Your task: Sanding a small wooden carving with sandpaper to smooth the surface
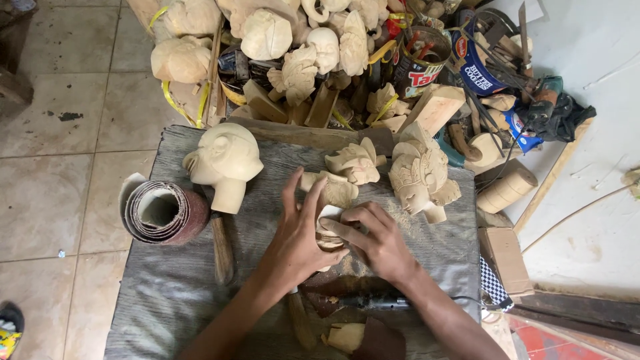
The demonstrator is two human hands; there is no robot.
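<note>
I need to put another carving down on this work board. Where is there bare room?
The work board is bare at its near-left corner, below the sandpaper roll and left of the left hand. The far edge is crowded with the carved head and ornate carvings.

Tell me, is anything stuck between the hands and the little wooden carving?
Nothing visible is. The left hand and right hand both press straight on the small carving, with a scrap of sandpaper under the right fingers.
</note>
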